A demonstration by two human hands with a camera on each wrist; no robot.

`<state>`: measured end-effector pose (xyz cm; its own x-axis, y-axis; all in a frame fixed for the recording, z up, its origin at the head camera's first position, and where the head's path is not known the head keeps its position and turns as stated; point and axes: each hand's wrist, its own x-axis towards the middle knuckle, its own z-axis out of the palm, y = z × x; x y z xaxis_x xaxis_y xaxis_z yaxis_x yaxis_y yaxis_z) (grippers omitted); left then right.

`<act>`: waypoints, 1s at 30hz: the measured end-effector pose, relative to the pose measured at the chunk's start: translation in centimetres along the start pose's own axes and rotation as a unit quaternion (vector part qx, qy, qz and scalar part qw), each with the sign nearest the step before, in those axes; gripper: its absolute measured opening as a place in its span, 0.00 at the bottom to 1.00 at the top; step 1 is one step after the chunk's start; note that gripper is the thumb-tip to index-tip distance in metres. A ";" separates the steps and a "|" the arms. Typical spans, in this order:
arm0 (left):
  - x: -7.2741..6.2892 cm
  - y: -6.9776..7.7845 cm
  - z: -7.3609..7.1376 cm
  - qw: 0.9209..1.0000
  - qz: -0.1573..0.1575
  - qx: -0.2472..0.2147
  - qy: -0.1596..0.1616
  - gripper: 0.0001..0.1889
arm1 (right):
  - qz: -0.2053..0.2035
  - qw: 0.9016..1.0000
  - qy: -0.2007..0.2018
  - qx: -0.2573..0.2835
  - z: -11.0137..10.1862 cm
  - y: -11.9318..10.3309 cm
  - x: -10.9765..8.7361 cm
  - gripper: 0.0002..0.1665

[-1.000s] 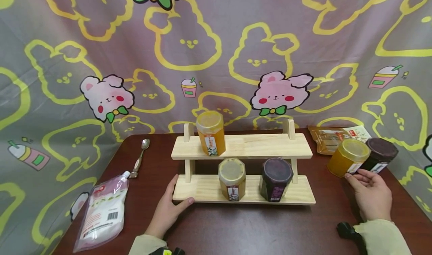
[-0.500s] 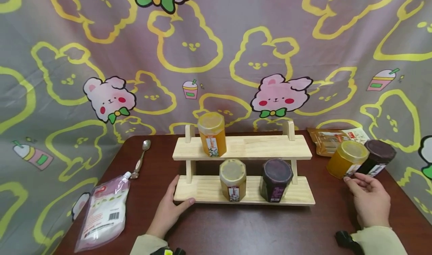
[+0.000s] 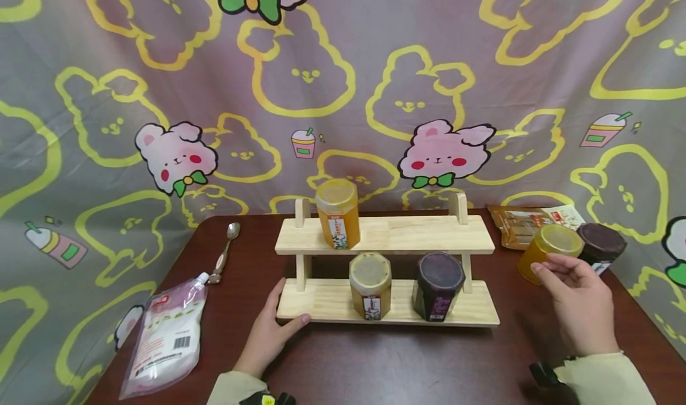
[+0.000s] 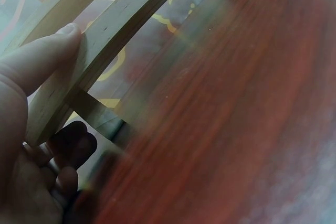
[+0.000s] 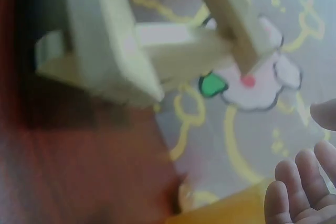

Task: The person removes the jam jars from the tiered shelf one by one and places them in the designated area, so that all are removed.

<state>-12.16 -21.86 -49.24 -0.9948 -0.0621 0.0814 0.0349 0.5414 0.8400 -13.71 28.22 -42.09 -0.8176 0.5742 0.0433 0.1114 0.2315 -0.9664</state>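
Note:
My left hand [image 3: 270,333] grips the left end of the lower board of a two-tier wooden rack [image 3: 423,232]. In the left wrist view, its thumb lies along the board's edge with the fingers underneath. My right hand [image 3: 584,304] is in front of a yellow-lidded amber jar [image 3: 536,259] on the table at the right, overlapping it in the head view. Its fingers [image 5: 304,182] are loosely bent, with nothing between them and the thumb. A dark jar [image 3: 602,242] stands right beside the amber one, partly hidden by that hand.
An orange jar [image 3: 341,220] stands on the upper board; a pale amber jar [image 3: 370,286] and a dark purple jar [image 3: 439,286] stand on the lower. Behind the right-hand jars lies a brown packet [image 3: 517,226]. At left are a spoon [image 3: 225,253] and a spouted pouch [image 3: 168,333].
My right hand has moved from low by the two right-hand jars to slightly higher and left, over the front of the amber jar. The left hand keeps its hold on the rack.

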 end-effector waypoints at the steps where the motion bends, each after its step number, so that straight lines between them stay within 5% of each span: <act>1: 0.0 0.0 0.0 1.000 0.000 0.000 0.000 0.53 | -0.013 1.000 -0.004 -0.004 0.0 -0.4 -0.1 0.17; 10: 0.1 0.0 0.1 1.000 -0.001 0.000 -0.001 0.54 | -0.121 0.990 -0.064 -0.033 0.4 -4.1 -1.4 0.16; 21: 0.0 0.1 0.2 1.000 -0.005 0.002 -0.005 0.53 | -0.224 0.965 -0.128 -0.050 1.9 -7.0 -2.2 0.17; 30: -0.1 0.1 0.0 1.000 -0.012 0.002 -0.008 0.55 | -0.264 0.950 -0.163 -0.046 3.8 -9.8 -3.7 0.21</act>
<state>-12.10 -21.83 -49.19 -0.9967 -0.0622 0.0518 0.0097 0.5440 0.8391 -13.98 20.86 -33.72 -0.9030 0.0892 0.4203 -0.3259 0.4953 -0.8053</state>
